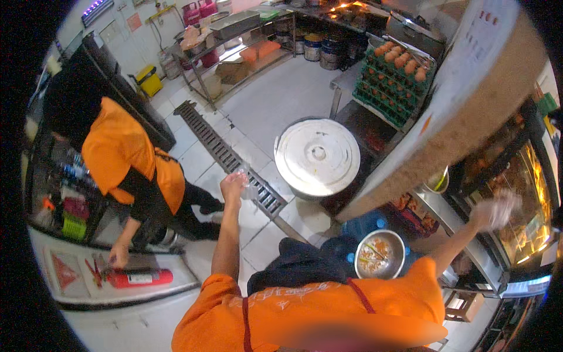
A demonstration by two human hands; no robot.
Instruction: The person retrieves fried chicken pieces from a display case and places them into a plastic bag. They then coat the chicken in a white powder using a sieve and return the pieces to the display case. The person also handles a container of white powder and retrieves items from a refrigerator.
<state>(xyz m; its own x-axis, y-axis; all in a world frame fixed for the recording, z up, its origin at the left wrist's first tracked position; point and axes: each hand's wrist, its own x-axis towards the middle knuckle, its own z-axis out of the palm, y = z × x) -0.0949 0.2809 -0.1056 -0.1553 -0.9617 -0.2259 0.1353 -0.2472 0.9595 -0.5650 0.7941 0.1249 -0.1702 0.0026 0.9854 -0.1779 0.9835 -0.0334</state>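
My left hand (pixel 234 187) is raised in front of me with its fingers curled. Thin clear plastic (pixel 250 190) shows at the fingertips and hangs over the floor drain; whether it is a bag or a glove is unclear. Out to the right, my right hand (pixel 496 212) is blurred by motion and seems covered by a clear plastic glove. It is close to a lit glass display case (pixel 530 193), and I cannot tell if it touches it. Below and between my arms, a steel bowl (pixel 380 254) holds orange-brown bits and a green stalk.
A large lidded metal pot (pixel 317 156) stands ahead, beside stacked egg trays (pixel 391 81). A long metal drain grate (pixel 228 156) crosses the tiled floor. At left a co-worker in orange (pixel 127 154) bends near a fire extinguisher (pixel 140 278). A white partition (pixel 444 114) slants across the right.
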